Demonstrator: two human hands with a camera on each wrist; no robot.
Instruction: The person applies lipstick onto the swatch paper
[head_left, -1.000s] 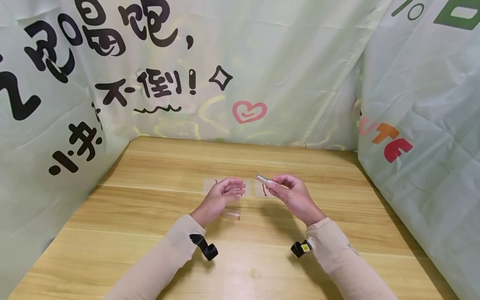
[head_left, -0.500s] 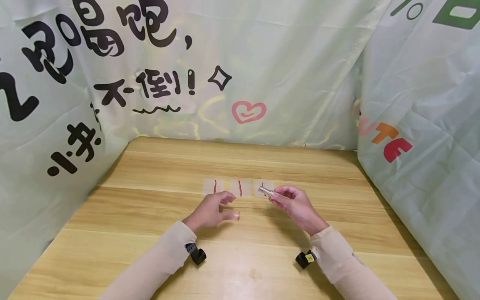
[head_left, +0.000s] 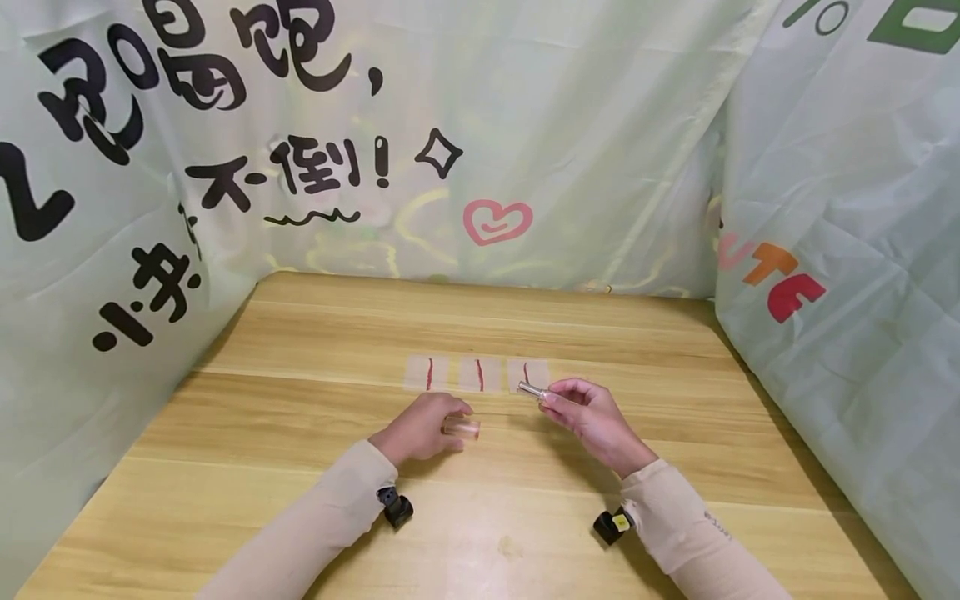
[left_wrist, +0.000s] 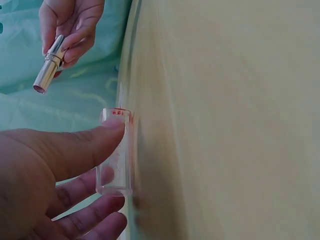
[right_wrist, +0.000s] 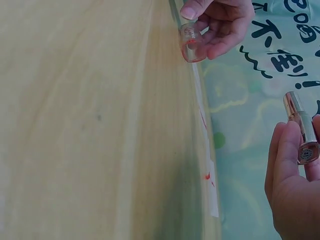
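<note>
My right hand (head_left: 592, 417) holds a silver lipstick tube (head_left: 532, 390) by its base, the open end pointing left over the table. In the right wrist view the round base of the lipstick tube (right_wrist: 301, 127) shows a small label. My left hand (head_left: 423, 429) grips a clear lipstick cap (head_left: 465, 428), with the thumb along one side and fingertips on the other, low over the wood. Red marks show at one end of the clear cap (left_wrist: 114, 155) in the left wrist view. Behind the hands lie three pale squares, the left (head_left: 420, 373), middle (head_left: 489, 375) and right (head_left: 540, 371), each bearing a red stroke.
The wooden table (head_left: 337, 333) is bounded by pale fabric walls (head_left: 600, 167) with printed lettering at the back and both sides. A small stain (head_left: 511, 547) marks the wood near the front. Black wrist cameras sit under both sleeves.
My left hand has come down from over the squares and taken hold of the clear cap. My right hand has moved slightly toward me with the lipstick tube.
</note>
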